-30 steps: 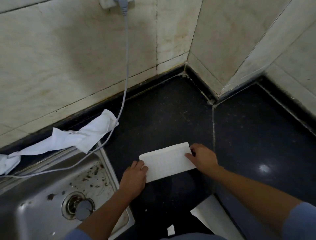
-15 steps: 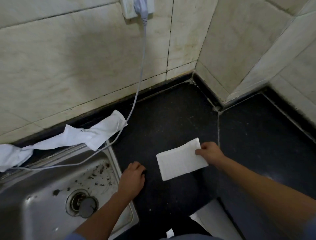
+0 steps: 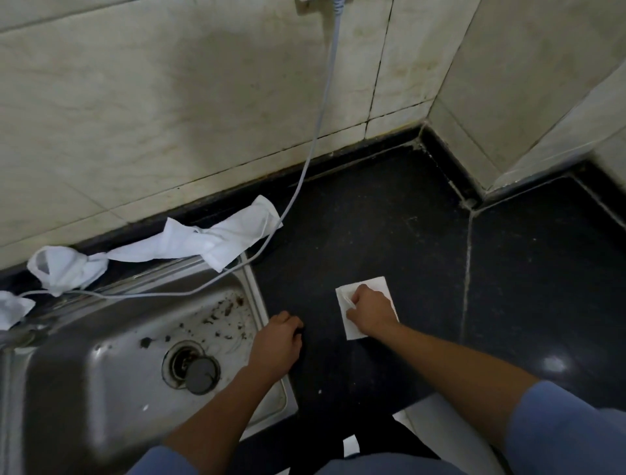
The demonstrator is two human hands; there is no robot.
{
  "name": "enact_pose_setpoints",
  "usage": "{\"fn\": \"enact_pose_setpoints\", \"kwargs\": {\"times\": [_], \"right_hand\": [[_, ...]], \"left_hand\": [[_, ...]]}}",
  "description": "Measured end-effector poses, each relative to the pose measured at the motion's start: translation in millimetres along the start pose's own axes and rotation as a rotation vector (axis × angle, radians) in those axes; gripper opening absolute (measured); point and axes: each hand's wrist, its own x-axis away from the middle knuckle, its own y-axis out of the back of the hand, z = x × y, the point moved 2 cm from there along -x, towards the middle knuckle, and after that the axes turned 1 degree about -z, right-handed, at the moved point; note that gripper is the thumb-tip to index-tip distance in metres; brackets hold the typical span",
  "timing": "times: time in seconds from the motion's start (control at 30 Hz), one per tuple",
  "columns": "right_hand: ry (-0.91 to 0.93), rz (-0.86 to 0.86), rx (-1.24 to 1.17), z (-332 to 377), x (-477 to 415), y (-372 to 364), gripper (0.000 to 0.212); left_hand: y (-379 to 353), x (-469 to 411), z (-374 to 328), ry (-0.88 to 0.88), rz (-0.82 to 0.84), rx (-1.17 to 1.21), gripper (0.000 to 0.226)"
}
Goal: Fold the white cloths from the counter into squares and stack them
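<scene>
Your R hand (image 3: 371,313) sits on top of the small folded white cloth (image 3: 384,288), fingers curled & pinching a raised fold at its left edge. Most of the cloth is hidden under the hand. It lies flat on the black stone counter (image 3: 389,217), right of the sink & well fwd of the wall.

Your L hand (image 3: 276,344) is apart from it, resting on the counter just beside the rim of the steel sink (image 3: 101,390). Its fingers are clenched under w/ nothing seen in them.

Not yet folded:
- a long crumpled white cloth (image 3: 216,242) behind the sink, one corner over the sink rim
- a bunched white cloth (image 3: 64,268) touching its left end
- a white scrap (image 3: 12,310) at the far left

A thin grey cable (image 3: 320,135) drops from the wall socket (image 3: 306,3), passes the long cloth's right end & runs over the sink. Dark specks lie near the drain plug (image 3: 200,371).
</scene>
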Motion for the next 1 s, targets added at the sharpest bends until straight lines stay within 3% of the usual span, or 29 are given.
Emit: {"fn": "enact_pose_setpoints", "kwargs": {"times": [0.17, 0.33, 0.4, 0.43, 0.57, 0.8, 0.93, 1.0], "right_hand": [[0.090, 0.072, -0.250, -16.7, 4.4, 5.7, 0.026], [0.490, -0.334, 0.246, -55.5, 11.6, 36.1, 0.023], [0.629, -0.376, 0.427, -61.2, 12.7, 31.4, 0.039], [0.653, -0.317, 0.493, -61.6, 12.1, 27.0, 0.047], [0.617, -0.074, 0.615, -67.3, 6.8, 17.6, 0.070], [0.547, 0.076, 0.662, -80.0, 3.8, 35.1, 0.069], [0.604, -0.081, 0.545, -46.5, -17.1, 55.1, 0.050], [0.613, -0.065, 0.581, -24.6, -30.5, 54.0, 0.047]], "left_hand": [[-0.8, -8.1, -9.5, -0.019, -0.001, -0.011, 0.025], [-13.7, -26.0, -44.8, -0.211, -0.051, -0.052, 0.024], [-20.5, -33.8, -60.7, -0.276, -0.022, -0.121, 0.030], [-24.0, -37.3, -66.7, -0.289, 0.013, -0.170, 0.035], [-37.3, -47.7, -64.7, -0.277, 0.079, -0.324, 0.046], [-34.9, -43.9, -46.8, -0.338, 0.112, -0.257, 0.052], [-20.9, -42.6, -52.3, -0.276, 0.039, -0.272, 0.050], [-17.0, -38.0, -51.1, -0.239, 0.018, -0.205, 0.047]]}}
